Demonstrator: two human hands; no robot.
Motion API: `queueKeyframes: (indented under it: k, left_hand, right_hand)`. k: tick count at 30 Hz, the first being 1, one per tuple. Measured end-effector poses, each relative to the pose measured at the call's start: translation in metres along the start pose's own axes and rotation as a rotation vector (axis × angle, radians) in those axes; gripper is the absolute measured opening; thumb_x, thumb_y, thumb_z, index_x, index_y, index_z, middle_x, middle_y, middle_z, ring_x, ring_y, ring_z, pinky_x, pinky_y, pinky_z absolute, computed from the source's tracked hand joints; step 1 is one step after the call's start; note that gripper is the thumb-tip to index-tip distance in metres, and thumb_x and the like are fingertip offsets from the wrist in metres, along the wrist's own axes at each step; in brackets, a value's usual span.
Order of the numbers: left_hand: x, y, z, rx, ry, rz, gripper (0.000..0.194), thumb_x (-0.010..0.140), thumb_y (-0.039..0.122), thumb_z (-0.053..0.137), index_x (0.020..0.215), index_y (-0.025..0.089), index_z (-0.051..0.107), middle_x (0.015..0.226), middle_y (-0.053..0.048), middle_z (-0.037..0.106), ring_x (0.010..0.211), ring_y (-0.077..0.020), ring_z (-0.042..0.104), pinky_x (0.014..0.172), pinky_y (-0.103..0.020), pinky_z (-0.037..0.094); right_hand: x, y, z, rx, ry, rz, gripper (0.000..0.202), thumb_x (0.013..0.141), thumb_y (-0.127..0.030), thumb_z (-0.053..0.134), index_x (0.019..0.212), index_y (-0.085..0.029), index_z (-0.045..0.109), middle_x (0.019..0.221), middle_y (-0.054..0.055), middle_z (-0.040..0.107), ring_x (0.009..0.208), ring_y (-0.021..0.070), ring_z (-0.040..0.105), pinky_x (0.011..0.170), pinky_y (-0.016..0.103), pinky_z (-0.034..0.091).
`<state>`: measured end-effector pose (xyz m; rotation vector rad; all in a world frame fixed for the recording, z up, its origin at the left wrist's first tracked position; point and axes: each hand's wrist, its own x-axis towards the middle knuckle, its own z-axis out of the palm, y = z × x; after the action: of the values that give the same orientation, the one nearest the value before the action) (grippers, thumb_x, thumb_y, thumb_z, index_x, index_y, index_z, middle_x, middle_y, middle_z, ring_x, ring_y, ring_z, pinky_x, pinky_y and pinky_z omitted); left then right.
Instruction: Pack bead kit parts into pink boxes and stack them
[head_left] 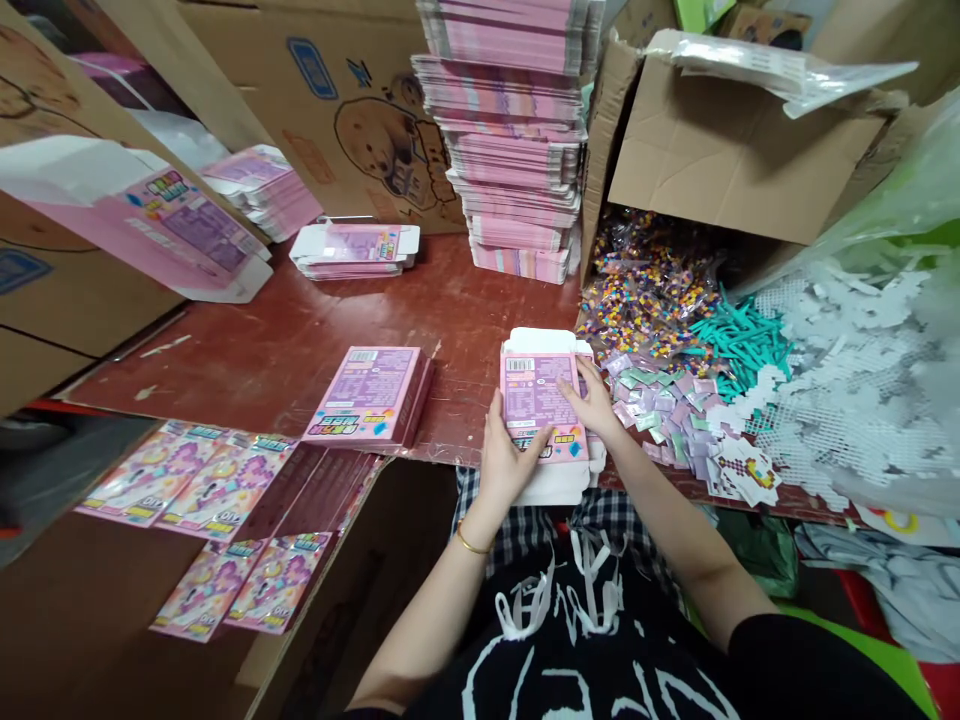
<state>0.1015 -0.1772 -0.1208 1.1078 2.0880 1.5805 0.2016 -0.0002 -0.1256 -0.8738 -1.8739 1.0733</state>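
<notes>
At the right of centre in the frame, I observe both hands on a pink-and-purple printed carton (534,385), white flaps extended at its top and bottom, positioned at the front edge of the red-brown bench (247,340). The left hand (506,460) is half open, fingers along the carton's left side, thumb across its lower face; a gold bangle (474,541) sits on that wrist. The right hand (596,402) is likewise half open, thumb on the printed face, fingers at the right edge. How many layers lie beneath, I cannot tell. Left of centre rests a stack of closed cartons (367,395). A tall pile of flat cartons (517,155) stands at top centre. At right lie bagged multicoloured beads (652,290), teal sticks (746,335), small sachets (667,405) and white perforated sheets (825,360).
</notes>
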Motion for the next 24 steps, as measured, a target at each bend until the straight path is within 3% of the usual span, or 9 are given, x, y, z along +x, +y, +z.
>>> queueKeyframes:
  k: [4, 6, 8, 11, 12, 14, 17, 19, 24]
  left_hand:
    - [-0.008, 0.022, -0.014, -0.369, -0.068, 0.062, 0.08, 0.085, 0.047, 0.07, 0.152, 0.023, 0.032, 0.157, -0.016, 0.039, 0.143, -0.0304, 0.042, 0.117, -0.046, 0.038]
    - [-0.022, 0.036, -0.026, -0.491, -0.075, 0.059, 0.078, 0.085, 0.045, 0.07, 0.152, 0.028, 0.032, 0.157, -0.012, 0.04, 0.14, -0.0281, 0.045, 0.113, -0.041, 0.043]
    - [-0.039, 0.044, -0.039, -0.467, -0.088, -0.002, 0.075, 0.084, 0.042, 0.072, 0.149, 0.03, 0.038, 0.149, -0.01, 0.048, 0.128, -0.026, 0.056, 0.103, -0.037, 0.05]
    - [-0.066, 0.038, -0.046, -0.349, -0.251, -0.12, 0.037, 0.086, 0.044, 0.069, 0.116, 0.023, 0.066, 0.105, -0.005, 0.068, 0.085, -0.0178, 0.065, 0.076, -0.028, 0.054]
    - [-0.074, 0.032, -0.044, -0.321, -0.305, -0.142, 0.028, 0.086, 0.046, 0.068, 0.095, 0.019, 0.069, 0.088, -0.003, 0.065, 0.074, -0.0152, 0.062, 0.069, -0.026, 0.051]
    - [-0.087, 0.02, -0.036, -0.292, -0.318, -0.158, 0.036, 0.084, 0.047, 0.07, 0.068, 0.016, 0.061, 0.074, -0.001, 0.058, 0.066, -0.0127, 0.056, 0.066, -0.025, 0.047]
    - [-0.099, 0.012, -0.023, -0.411, -0.129, -0.142, 0.035, 0.072, 0.042, 0.082, 0.083, 0.019, 0.058, 0.081, 0.0, 0.061, 0.075, -0.0144, 0.062, 0.073, -0.027, 0.05]
    - [-0.102, 0.018, -0.021, -0.517, -0.062, -0.131, 0.049, 0.068, 0.039, 0.086, 0.102, 0.021, 0.054, 0.082, 0.001, 0.065, 0.082, -0.0172, 0.067, 0.08, -0.031, 0.052]
    - [-0.094, 0.046, -0.031, -0.463, -0.296, -0.302, 0.029, 0.082, 0.037, 0.073, 0.102, 0.017, 0.066, 0.102, -0.008, 0.073, 0.082, -0.0164, 0.067, 0.073, -0.027, 0.051]
  right_hand:
    - [-0.046, -0.03, -0.01, 0.376, -0.012, 0.0, 0.075, 0.083, -0.059, 0.066, 0.143, -0.024, 0.04, 0.144, 0.015, 0.052, 0.131, 0.0278, 0.052, 0.113, 0.048, 0.041]
    - [-0.073, -0.05, -0.027, 0.488, -0.11, 0.001, 0.085, 0.082, -0.055, 0.07, 0.151, -0.03, 0.025, 0.143, 0.011, 0.053, 0.126, 0.0263, 0.056, 0.106, 0.045, 0.047]
    - [-0.102, -0.063, -0.046, 0.491, -0.275, 0.027, 0.09, 0.078, -0.049, 0.076, 0.151, -0.034, 0.025, 0.135, 0.007, 0.058, 0.115, 0.0248, 0.061, 0.097, 0.04, 0.052]
    - [-0.144, -0.06, -0.062, 0.424, -0.397, 0.137, 0.044, 0.078, -0.045, 0.078, 0.114, -0.027, 0.062, 0.094, 0.001, 0.063, 0.078, 0.0175, 0.063, 0.072, 0.03, 0.054]
    - [-0.155, -0.054, -0.062, 0.397, -0.371, 0.165, 0.027, 0.08, -0.046, 0.076, 0.09, -0.023, 0.065, 0.081, 0.0, 0.059, 0.07, 0.0151, 0.059, 0.066, 0.028, 0.051]
    - [-0.174, -0.042, -0.057, 0.346, -0.245, 0.171, 0.039, 0.082, -0.048, 0.073, 0.063, -0.019, 0.054, 0.073, 0.0, 0.053, 0.067, 0.0143, 0.056, 0.065, 0.028, 0.049]
    - [-0.192, -0.035, -0.048, 0.397, -0.042, 0.147, 0.033, 0.079, -0.048, 0.076, 0.084, -0.022, 0.057, 0.085, 0.002, 0.063, 0.082, 0.0191, 0.064, 0.082, 0.035, 0.053]
    - [-0.194, -0.042, -0.049, 0.494, 0.01, 0.163, 0.046, 0.074, -0.046, 0.082, 0.104, -0.027, 0.052, 0.085, 0.0, 0.067, 0.086, 0.0207, 0.068, 0.088, 0.039, 0.053]
    - [-0.174, -0.071, -0.072, 0.452, -0.213, 0.334, 0.029, 0.079, -0.048, 0.077, 0.088, -0.022, 0.067, 0.083, 0.002, 0.07, 0.081, 0.0184, 0.068, 0.075, 0.031, 0.052]
